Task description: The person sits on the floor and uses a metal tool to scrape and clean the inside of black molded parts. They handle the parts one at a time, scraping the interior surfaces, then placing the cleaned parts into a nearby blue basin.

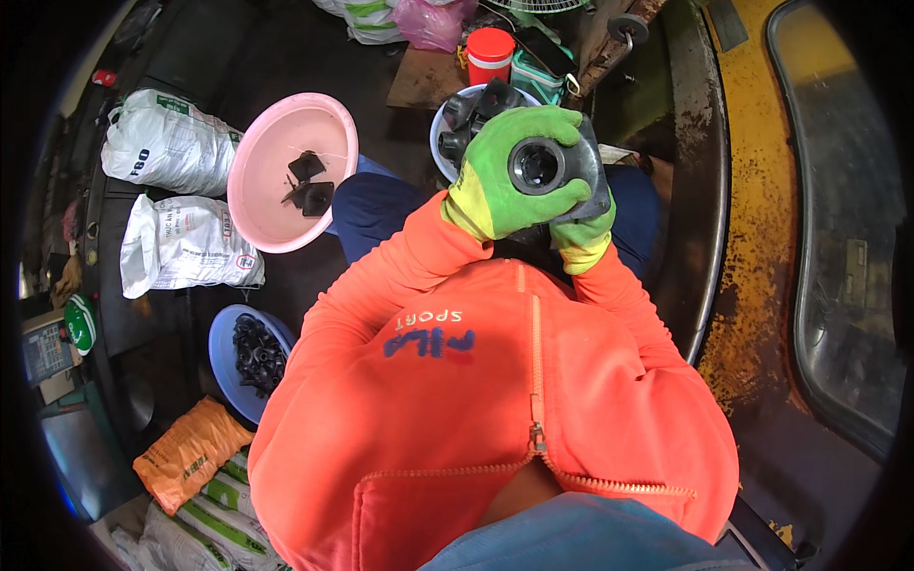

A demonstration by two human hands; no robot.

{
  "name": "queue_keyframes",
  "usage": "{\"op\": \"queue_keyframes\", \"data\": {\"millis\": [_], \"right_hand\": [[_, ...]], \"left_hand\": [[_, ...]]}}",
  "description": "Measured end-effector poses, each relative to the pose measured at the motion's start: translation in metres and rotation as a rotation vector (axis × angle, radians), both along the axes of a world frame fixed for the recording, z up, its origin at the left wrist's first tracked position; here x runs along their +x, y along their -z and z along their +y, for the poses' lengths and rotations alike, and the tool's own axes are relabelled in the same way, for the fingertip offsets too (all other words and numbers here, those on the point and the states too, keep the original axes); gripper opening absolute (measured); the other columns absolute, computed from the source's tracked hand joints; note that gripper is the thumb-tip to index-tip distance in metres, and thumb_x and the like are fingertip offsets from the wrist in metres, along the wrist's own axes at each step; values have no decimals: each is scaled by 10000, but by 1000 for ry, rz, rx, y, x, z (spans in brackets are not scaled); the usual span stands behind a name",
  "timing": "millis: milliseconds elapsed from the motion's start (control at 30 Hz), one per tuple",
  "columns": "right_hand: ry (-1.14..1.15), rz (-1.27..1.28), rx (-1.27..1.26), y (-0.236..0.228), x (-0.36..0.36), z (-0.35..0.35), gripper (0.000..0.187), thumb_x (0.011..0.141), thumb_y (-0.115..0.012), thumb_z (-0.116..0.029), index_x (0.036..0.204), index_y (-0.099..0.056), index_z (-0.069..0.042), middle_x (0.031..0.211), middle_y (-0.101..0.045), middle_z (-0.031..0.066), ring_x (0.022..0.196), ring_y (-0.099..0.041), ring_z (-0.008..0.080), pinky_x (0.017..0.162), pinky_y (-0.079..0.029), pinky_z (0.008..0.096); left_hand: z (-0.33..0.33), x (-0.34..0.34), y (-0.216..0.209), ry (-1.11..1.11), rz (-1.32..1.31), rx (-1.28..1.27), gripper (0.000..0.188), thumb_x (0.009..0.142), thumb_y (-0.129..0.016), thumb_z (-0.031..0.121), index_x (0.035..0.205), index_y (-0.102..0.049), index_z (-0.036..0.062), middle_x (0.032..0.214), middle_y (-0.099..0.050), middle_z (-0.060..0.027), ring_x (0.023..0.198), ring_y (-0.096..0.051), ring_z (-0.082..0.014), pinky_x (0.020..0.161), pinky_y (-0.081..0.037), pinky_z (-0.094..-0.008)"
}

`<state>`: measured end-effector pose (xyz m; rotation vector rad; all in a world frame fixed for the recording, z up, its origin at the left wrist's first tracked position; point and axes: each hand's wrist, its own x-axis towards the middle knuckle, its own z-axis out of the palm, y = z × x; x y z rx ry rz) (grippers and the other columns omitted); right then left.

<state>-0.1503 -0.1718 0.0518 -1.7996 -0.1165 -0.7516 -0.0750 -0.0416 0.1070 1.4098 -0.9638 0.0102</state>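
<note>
My left hand (514, 171), in a green and yellow glove, wraps its fingers around the round collar of a black flanged part (588, 171). The part has a squarish plate and a round hole facing up at me. Below and behind it, my right hand (583, 238), gloved alike, seems to support the plate's lower edge; most of its fingers are hidden. Just beyond the hands, a pale blue basin (440, 157) holds several similar black parts (495, 98). To the left stands a pink basin (249, 205) with a few black pieces (312, 195) on its bottom.
White sacks (169, 143) lie at the far left. Nearer is a blue basin (225, 366) of small black parts, beside an orange sack (193, 452). A red jug (489, 55) stands at the back. A rusty yellow machine panel (757, 238) rises on the right.
</note>
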Motion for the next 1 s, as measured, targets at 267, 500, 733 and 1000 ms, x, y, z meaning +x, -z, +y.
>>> {"op": "queue_keyframes", "data": {"millis": [267, 500, 733, 1000], "right_hand": [[-244, 198, -209, -24, -14, -17, 408, 805, -711, -182, 1167, -594, -34, 1044, -659, 107, 943, -649, 216, 797, -517, 320], [-747, 528, 275, -50, -10, -23, 573, 760, -761, -279, 1232, -543, -37, 1202, -590, 77, 1096, -572, 178, 937, -483, 336], [-688, 179, -206, -34, 1, -18, 532, 722, -759, -217, 1189, -565, -51, 1156, -598, 60, 1089, -574, 193, 924, -473, 332], [-583, 227, 365, -21, 13, -11, 471, 926, -540, -240, 1340, -425, -46, 1269, -525, 95, 1180, -518, 212, 1013, -425, 357]], "left_hand": [[10, 6, -9, 138, -28, -38, 422, 620, -811, 128, 988, -623, 47, 1072, -665, -148, 951, -660, -267, 840, -525, -353], [16, 15, -16, 466, -62, 59, 397, 619, -804, 157, 966, -639, 57, 1065, -668, -132, 963, -643, -287, 851, -509, -372], [2, 28, -10, 888, -155, 108, 400, 584, -774, 256, 942, -684, 101, 1120, -646, -145, 1084, -571, -357, 954, -441, -437], [13, 28, -11, 103, -276, 169, 631, 577, -820, 188, 1158, -603, 67, 1339, -510, -129, 1255, -452, -329, 1026, -369, -440]]}}
